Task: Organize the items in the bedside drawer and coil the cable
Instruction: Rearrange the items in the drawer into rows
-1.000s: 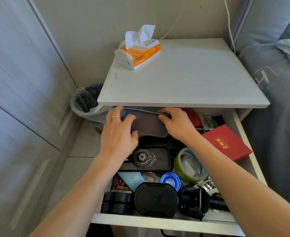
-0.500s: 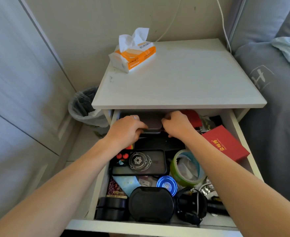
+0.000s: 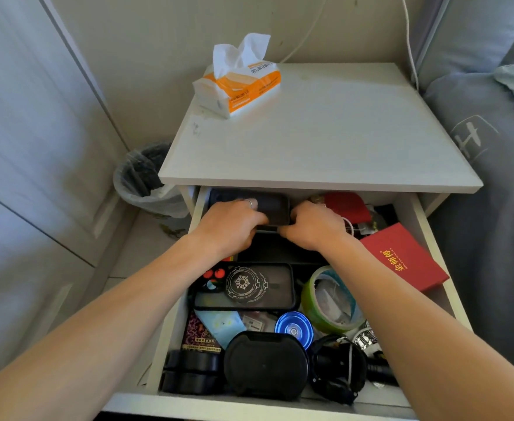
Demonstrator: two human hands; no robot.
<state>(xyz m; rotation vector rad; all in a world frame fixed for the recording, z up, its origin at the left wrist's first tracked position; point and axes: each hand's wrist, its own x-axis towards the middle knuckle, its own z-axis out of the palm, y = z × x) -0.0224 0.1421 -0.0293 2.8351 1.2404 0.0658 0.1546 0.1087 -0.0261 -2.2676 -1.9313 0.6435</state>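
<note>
Both hands hold a dark rectangular phone case at the far left of the open white drawer. Its long axis runs left-right: left hand curls over its near-left edge, right hand pinches its right end.

Soft daylight, seemingly from the right, leaves the drawer back shadowed; wide-angle edges bend, focus slightly soft.

Head-worn wide-angle camera looks steeply down and forward, close above the open drawer and nightstand top.
</note>
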